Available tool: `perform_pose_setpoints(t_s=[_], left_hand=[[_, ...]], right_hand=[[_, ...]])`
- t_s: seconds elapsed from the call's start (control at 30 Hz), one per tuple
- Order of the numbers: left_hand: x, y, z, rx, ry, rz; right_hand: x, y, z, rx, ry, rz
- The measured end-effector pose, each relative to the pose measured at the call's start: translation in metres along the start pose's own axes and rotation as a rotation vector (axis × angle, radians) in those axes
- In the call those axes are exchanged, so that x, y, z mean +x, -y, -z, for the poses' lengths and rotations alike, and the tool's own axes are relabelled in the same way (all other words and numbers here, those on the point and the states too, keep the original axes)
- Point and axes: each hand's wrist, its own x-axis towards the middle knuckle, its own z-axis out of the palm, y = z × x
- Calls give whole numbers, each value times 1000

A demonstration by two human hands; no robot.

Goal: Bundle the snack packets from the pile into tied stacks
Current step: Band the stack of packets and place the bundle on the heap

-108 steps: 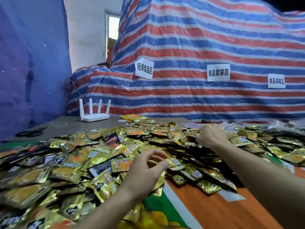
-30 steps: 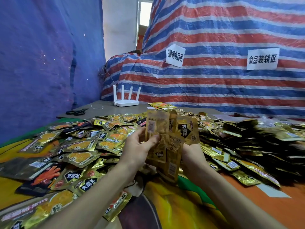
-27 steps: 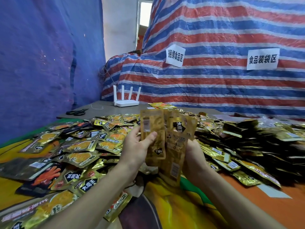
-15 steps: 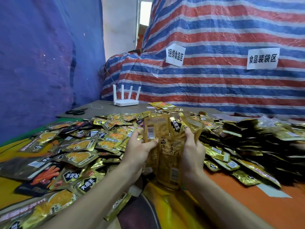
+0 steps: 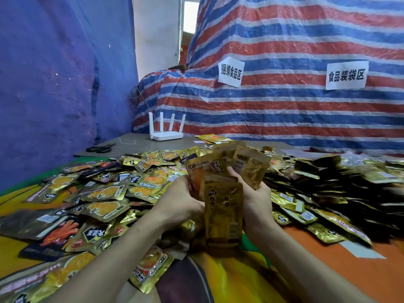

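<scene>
Both hands hold a loose handful of gold snack packets [image 5: 223,206] upright above the table's near edge. My left hand [image 5: 181,200] grips the bunch from the left, and my right hand [image 5: 254,204] grips it from the right with the thumb across the front. The packets fan out unevenly, the front one hanging lowest. A wide pile of gold and black snack packets [image 5: 105,193] spreads over the table to the left, behind the hands and on to the right [image 5: 328,186].
A white router [image 5: 166,132] and black scissors [image 5: 100,148] lie on the grey board at the back left, with a thin string [image 5: 127,141] between them. A striped tarp [image 5: 284,101] with paper signs rises behind. Bare orange cloth [image 5: 328,265] shows at the right front.
Since 3.6 s ago both hands left the pile and came together holding a bunch of packets. Over the last second the hands squeezed closer and the packets shifted, one sliding lower in front.
</scene>
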Motion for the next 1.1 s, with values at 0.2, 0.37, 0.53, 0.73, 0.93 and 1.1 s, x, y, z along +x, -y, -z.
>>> perform_pose_setpoints(t_s=[0.2,0.37,0.53,0.73,0.93,1.1], left_hand=[[-3,11,-16,-169,-88,105],[0,13,-20,-207,-121,74],[0,10,-28,-263,-235,84],[-4,10,-29,-494,-194,131],[-3,8,-34,-461,-108,95],[-2,0,-46,-432,-313,-14]], right_hand=[[1,-4,-1,-25,64,-19],[4,-6,2,-72,71,51],[3,-8,3,-132,177,51],[4,-17,-3,-119,303,-18],[13,-25,-8,-306,209,-32],[12,-19,-11,-388,68,153]])
